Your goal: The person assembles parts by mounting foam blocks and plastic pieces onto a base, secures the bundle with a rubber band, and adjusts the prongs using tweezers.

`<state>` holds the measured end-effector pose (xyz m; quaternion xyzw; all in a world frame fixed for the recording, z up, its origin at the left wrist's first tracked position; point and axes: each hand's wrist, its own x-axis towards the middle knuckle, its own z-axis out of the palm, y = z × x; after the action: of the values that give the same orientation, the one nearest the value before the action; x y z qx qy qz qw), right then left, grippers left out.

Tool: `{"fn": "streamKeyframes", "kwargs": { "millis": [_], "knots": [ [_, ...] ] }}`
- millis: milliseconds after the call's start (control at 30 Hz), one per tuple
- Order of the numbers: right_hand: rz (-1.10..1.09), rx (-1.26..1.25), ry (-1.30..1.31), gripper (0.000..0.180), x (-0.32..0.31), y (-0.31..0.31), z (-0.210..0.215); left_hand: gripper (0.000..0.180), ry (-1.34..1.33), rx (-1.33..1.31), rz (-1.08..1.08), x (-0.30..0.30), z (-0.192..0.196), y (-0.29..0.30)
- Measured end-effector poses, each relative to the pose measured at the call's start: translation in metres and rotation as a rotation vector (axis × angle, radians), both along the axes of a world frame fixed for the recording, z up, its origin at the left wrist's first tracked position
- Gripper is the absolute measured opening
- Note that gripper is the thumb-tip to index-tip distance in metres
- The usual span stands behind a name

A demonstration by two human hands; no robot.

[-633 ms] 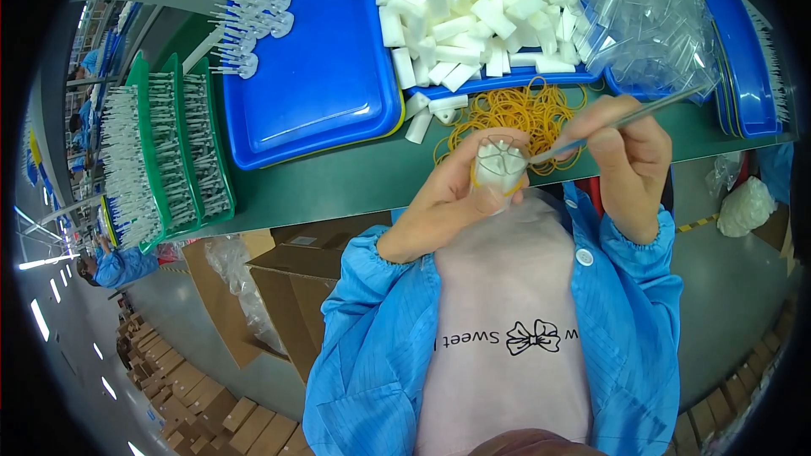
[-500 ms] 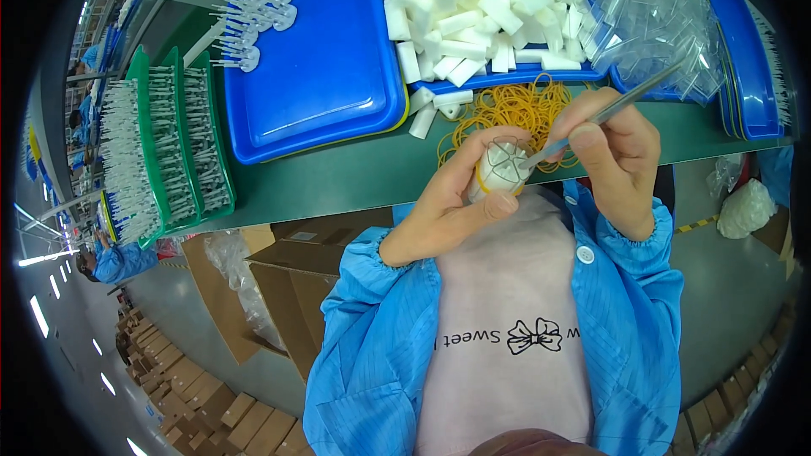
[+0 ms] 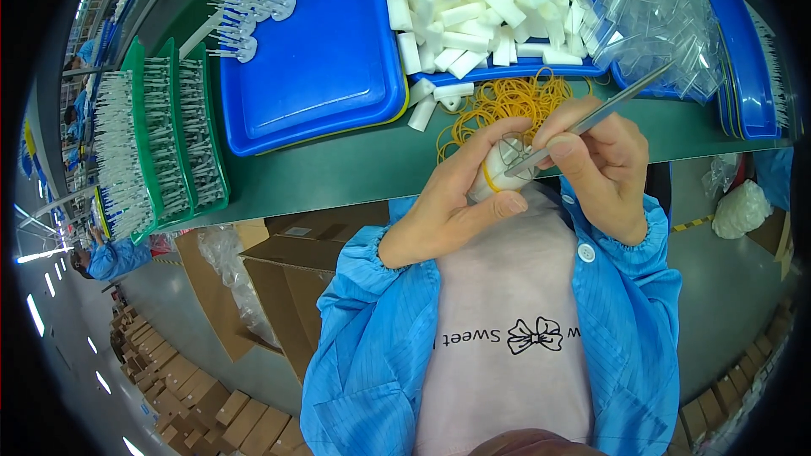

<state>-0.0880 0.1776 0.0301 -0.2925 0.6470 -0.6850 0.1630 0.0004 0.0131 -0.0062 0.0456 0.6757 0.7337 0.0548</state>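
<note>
My left hand is closed around a short white roll-shaped bundle, thumb along its near side. A yellow rubber band circles the bundle, and thin dark wire loops show at its upper end. In my right hand is a pair of metal tweezers, gripped like a pen and slanting down to the left. Their tip meets the upper end of the bundle among the wire loops; whether it pinches anything is too small to tell. Just beyond both hands lies a heap of yellow rubber bands.
Farther back, white foam-like blocks fill a blue tray, with clear plastic pieces beside them. An upturned-looking blue tray carries clear stemmed parts. Green racks stand at left. An open cardboard box sits below the table edge.
My right hand has shifted slightly left and down, bringing the tweezers' tip farther over the bundle's end. My left hand keeps its hold, with the bundle turned slightly.
</note>
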Motion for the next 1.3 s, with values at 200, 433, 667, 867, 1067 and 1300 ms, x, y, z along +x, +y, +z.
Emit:
{"fn": "streamKeyframes", "kwargs": {
  "millis": [200, 433, 667, 867, 1067, 1300],
  "knots": [
    [-0.048, 0.162, 0.571, 0.007, 0.001, -0.003, 0.002, 0.063, -0.023, -0.042, 0.038, 0.001, -0.005, 0.001],
    [-0.064, -0.188, -0.09, 0.02, -0.01, 0.009, -0.013, 0.071, -0.264, 0.393, -0.034, -0.001, 0.005, -0.004],
    [-0.1, -0.193, -0.1, 0.024, -0.011, 0.009, -0.018, 0.075, -0.295, 0.519, -0.035, -0.006, -0.006, 0.0],
    [-0.039, -0.179, -0.103, 0.02, -0.018, 0.004, -0.022, 0.075, -0.322, 0.536, -0.064, -0.007, -0.005, 0.001],
    [0.104, -0.113, -0.185, 0.018, -0.022, -0.001, -0.019, 0.064, -0.304, 0.634, -0.125, -0.007, -0.008, -0.002],
    [0.146, -0.109, -0.222, 0.021, -0.024, -0.002, -0.017, 0.064, -0.371, 0.775, -0.192, -0.007, -0.012, -0.003]
  ]
}}
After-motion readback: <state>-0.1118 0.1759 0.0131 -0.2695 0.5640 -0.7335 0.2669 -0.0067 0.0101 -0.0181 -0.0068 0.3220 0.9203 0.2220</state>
